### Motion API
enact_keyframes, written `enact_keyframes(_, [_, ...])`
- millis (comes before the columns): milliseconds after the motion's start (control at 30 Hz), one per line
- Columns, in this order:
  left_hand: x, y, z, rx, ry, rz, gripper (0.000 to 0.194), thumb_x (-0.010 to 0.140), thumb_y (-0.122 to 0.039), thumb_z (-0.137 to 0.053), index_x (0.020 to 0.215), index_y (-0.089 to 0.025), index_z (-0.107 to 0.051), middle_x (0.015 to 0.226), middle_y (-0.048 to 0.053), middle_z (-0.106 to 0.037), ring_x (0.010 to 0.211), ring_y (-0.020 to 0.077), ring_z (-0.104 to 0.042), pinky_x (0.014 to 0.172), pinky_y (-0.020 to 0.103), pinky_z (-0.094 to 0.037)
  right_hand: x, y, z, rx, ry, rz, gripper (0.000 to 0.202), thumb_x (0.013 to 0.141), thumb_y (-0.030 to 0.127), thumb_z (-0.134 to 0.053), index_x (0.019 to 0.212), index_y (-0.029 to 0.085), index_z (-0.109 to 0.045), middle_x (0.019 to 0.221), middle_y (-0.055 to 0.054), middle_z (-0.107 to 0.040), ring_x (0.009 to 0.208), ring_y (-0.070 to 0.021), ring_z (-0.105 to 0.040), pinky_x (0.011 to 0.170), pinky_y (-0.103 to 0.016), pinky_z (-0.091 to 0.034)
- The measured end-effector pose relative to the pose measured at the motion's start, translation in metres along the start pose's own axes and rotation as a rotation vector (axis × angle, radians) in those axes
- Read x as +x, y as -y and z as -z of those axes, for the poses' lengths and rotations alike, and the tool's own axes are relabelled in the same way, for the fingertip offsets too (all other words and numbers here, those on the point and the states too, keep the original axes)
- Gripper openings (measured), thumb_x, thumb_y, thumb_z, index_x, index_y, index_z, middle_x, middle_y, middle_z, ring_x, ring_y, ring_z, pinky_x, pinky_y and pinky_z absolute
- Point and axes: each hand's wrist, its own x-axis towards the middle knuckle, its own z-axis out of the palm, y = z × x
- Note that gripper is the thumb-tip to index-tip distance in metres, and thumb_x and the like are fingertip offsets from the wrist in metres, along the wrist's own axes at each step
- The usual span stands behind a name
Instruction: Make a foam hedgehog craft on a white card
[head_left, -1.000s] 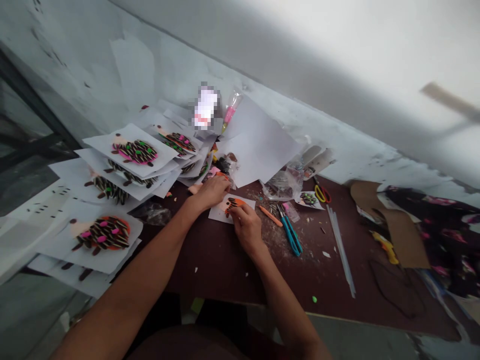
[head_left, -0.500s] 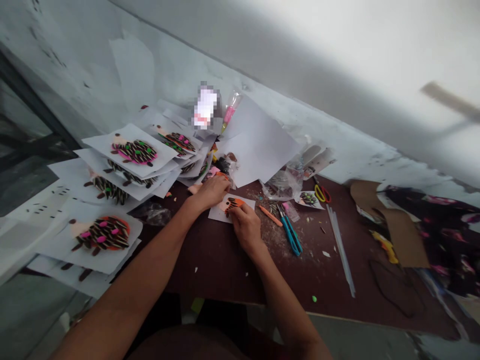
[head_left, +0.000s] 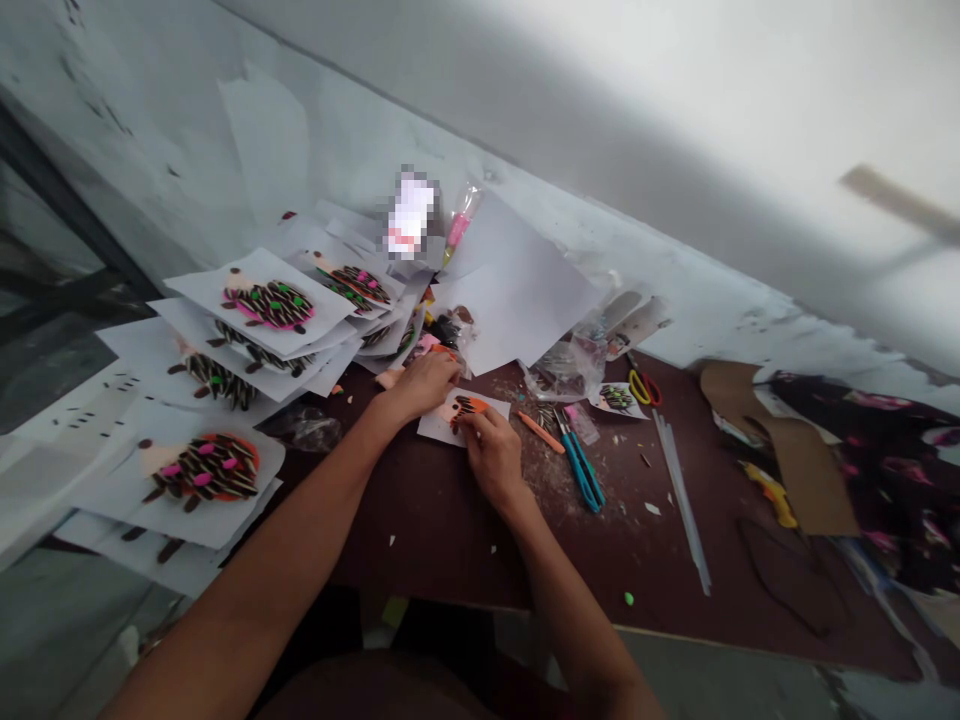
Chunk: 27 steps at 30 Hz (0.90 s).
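Fingertip work apparently underway at orange-backed figure [head_left: 471, 404] on white sheet [head_left: 435, 431]. Right hand [head_left: 496, 455]: fingertips together over figure, contents unclear. Left hand [head_left: 426, 386]: fingers curled near sheet edge, grip unclear. Light, precise touch advisable.

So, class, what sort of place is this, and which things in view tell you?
Probably a small craft workspace: hedgehog pictures are piled on sheets of paper, scissors and an orange stick-like tool lie on the table, and both hands work at a small card.
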Motion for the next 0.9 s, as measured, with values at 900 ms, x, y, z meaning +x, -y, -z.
enact_keyframes(900, [-0.0002,-0.0012,0.0023,-0.014,0.011,0.009,0.019,0.087,-0.010,-0.056,0.086,-0.017,-0.073,0.099,0.011,-0.071,0.096,0.0238,-0.063,0.090,0.037,-0.049,-0.0031,0.0081,0.0081,-0.146,-0.005,0.001,0.023,0.096,0.018,-0.056,0.104,0.024,-0.076,0.099,-0.005,-0.068,0.089,-0.0166,-0.062,0.078,-0.024,-0.046])
